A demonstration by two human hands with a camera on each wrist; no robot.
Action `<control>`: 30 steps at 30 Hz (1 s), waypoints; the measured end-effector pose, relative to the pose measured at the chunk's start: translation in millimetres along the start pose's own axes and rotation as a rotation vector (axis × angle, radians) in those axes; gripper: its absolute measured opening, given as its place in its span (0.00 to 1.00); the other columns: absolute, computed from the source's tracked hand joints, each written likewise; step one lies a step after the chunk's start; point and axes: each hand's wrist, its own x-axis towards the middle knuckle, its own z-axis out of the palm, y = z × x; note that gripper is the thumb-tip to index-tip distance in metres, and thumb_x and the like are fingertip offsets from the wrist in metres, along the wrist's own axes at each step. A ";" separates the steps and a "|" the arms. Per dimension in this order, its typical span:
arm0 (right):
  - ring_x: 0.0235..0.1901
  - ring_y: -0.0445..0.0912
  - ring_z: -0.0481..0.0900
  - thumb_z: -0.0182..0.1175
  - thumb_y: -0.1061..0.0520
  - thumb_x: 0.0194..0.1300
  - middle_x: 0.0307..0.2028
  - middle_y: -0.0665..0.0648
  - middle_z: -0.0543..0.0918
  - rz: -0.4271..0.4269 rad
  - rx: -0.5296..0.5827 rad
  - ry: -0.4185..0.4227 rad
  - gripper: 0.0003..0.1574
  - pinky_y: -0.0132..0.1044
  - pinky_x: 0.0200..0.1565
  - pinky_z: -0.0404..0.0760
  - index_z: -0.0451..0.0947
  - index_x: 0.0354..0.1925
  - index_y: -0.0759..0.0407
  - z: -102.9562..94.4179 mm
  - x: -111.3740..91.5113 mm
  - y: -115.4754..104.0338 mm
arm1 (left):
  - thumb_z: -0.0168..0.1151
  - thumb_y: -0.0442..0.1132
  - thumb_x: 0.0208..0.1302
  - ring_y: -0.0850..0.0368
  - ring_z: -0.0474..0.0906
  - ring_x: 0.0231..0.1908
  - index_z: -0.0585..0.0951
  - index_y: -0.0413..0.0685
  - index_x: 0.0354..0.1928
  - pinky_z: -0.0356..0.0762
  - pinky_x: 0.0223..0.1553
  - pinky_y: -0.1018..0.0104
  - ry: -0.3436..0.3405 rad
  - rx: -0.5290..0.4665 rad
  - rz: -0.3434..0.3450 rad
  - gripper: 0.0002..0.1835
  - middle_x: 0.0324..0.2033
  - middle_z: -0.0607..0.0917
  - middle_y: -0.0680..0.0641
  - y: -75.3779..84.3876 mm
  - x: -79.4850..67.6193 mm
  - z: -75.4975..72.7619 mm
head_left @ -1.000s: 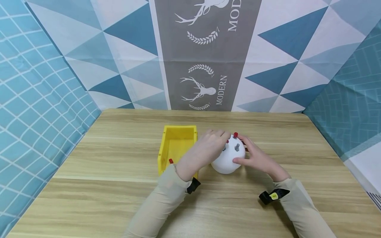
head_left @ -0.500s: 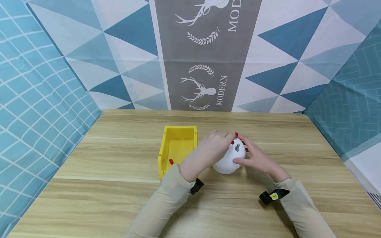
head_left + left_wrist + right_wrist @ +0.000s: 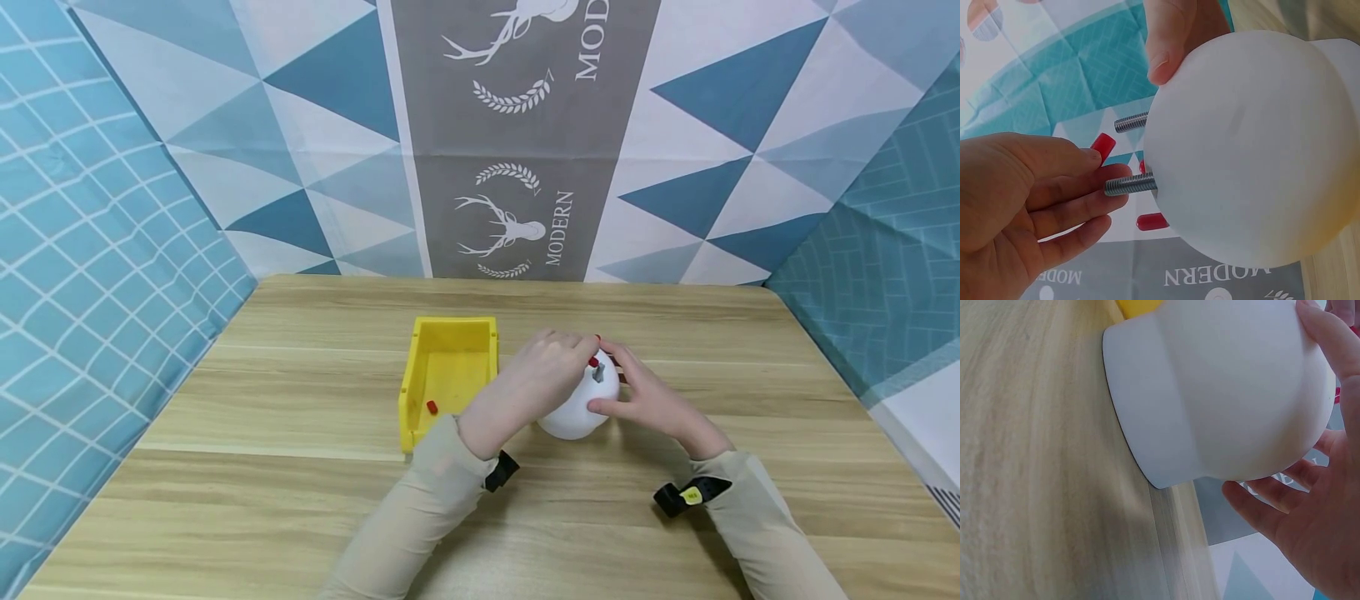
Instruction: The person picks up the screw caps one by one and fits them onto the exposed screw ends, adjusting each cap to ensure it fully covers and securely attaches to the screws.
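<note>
A white rounded body [image 3: 573,412] with a narrower base stands on the table, threaded metal bolts sticking out of its top. Two bolts show bare in the left wrist view, an upper bolt [image 3: 1130,122] and a lower bolt [image 3: 1130,184]; a red cap [image 3: 1152,221] covers another. My left hand [image 3: 543,375] pinches a small red cap [image 3: 1104,147] between thumb and forefinger, apart from the bolt tips. Fingers and thumb of my right hand [image 3: 651,402] grip the white body's side, also seen in the right wrist view. My left hand hides part of the top from the head camera.
Left of the white body sits a yellow bin [image 3: 408,400], with a loose red cap [image 3: 432,407] inside. Both stand on a wooden table [image 3: 262,400], and a patterned cloth [image 3: 498,133] hangs behind its far edge.
My left hand has shifted slightly right across the top of the white body, carrying the red cap toward the bolt on the right. The right hand stays where it was.
</note>
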 end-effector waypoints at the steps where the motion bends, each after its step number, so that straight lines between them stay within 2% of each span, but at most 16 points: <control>1: 0.60 0.53 0.60 0.66 0.48 0.52 0.65 0.57 0.55 0.001 0.000 -0.001 0.56 0.54 0.57 0.65 0.44 0.69 0.56 0.0 -0.1 -0.3 | 0.57 0.38 0.60 0.60 0.79 0.33 0.75 0.45 0.41 0.74 0.38 0.67 -0.001 0.001 0.003 0.09 0.33 0.83 0.52 0.4 0.3 0.2; 13: 0.61 0.53 0.60 0.65 0.49 0.54 0.64 0.56 0.56 0.007 0.009 -0.005 0.52 0.56 0.57 0.64 0.47 0.68 0.51 0.0 -0.4 2.6 | 0.60 0.43 0.58 0.61 0.79 0.35 0.74 0.46 0.41 0.73 0.40 0.68 -0.021 -0.020 0.004 0.12 0.34 0.84 0.52 3.0 3.5 2.5; 19: 0.61 0.52 0.60 0.65 0.50 0.54 0.64 0.56 0.57 -0.003 -0.001 0.003 0.51 0.55 0.57 0.64 0.47 0.68 0.51 0.2 0.0 2.8 | 0.59 0.42 0.59 0.61 0.79 0.35 0.75 0.46 0.42 0.73 0.40 0.68 -0.022 0.006 0.008 0.12 0.34 0.83 0.52 5.5 5.3 1.4; 30: 0.61 0.49 0.60 0.66 0.50 0.53 0.63 0.53 0.59 -0.025 0.004 0.011 0.51 0.55 0.58 0.65 0.48 0.67 0.50 -0.3 1.0 2.3 | 0.62 0.42 0.56 0.61 0.78 0.34 0.77 0.47 0.41 0.72 0.41 0.69 0.052 0.010 0.029 0.12 0.33 0.82 0.53 8.0 7.2 5.0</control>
